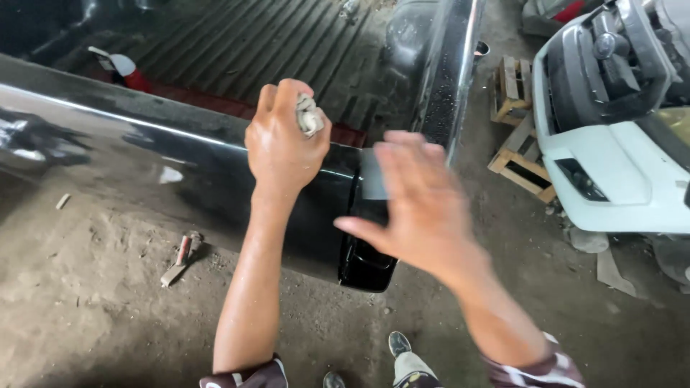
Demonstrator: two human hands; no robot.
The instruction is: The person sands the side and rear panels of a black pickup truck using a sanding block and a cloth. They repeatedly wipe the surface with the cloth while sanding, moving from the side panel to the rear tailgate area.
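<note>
Car body workshop: stripped white bumper [611,179], dirt floor [86,302]

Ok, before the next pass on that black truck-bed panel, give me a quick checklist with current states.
1. Left hand grips the crumpled rag: ok.
2. Right hand steady: not ok, blurred, open, holding nothing.
3. Black panel within reach: ok, both hands are over it.
4. Grey patch condition: cannot tell, partly behind the right hand.
5. Footing: not ok, a tool lies on the dirt floor.
</note>
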